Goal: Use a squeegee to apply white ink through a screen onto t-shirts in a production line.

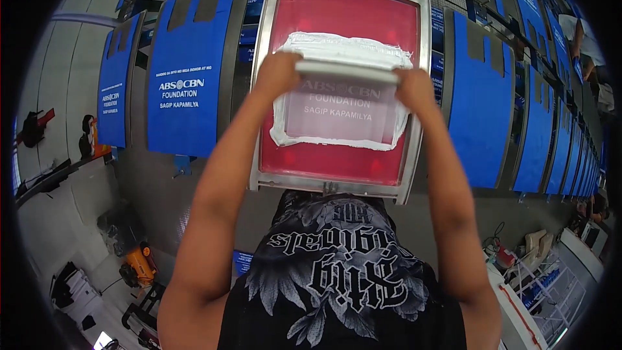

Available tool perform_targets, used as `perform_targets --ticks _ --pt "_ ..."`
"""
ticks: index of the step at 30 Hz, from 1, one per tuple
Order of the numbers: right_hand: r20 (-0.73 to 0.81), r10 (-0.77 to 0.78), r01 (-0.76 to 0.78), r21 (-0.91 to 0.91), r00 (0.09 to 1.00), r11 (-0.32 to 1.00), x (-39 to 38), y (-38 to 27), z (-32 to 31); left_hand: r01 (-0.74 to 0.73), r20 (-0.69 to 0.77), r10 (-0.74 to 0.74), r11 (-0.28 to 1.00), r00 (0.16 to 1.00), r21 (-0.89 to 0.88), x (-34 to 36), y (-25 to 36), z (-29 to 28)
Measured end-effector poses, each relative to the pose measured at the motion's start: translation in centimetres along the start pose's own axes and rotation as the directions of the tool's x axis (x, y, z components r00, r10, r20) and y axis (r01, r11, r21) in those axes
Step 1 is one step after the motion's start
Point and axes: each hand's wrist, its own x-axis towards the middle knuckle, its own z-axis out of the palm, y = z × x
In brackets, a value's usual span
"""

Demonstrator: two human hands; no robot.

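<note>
A screen-printing frame [424, 39] with a metal rim and red mesh [343, 10] lies in front of my body. Across its upper middle runs a squeegee [350, 71], gripped at its left end by my left hand [278, 74] and at its right end by my right hand [416, 87]. Fingers of both hands are closed around it. Thick white ink [343, 44] borders a see-through rectangle in the mesh, piled heaviest just beyond the squeegee. Pale lettering shows through below the blade. Whatever lies under the frame is mostly hidden.
Blue bag-shaped sheets with handle cut-outs lie on grey boards in a row, some left [184, 78] and several right [479, 110]. More rows continue beyond. An orange machine [137, 266] stands on the floor at lower left. Another person [586, 52] is at the far right.
</note>
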Motion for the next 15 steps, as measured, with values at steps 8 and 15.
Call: perform_targets --ticks 8,15 --pt "0.291 0.043 -0.058 0.044 0.956 0.997 -12.0 -6.7 -3.2 -0.091 0.035 0.092 0.995 0.995 -0.042 -14.3 1.6 -0.6" --pt "0.118 0.054 -0.055 0.01 0.992 0.998 -5.7 -3.2 0.2 -0.051 -0.082 0.046 0.996 0.996 -0.066 -6.4 0.4 0.8"
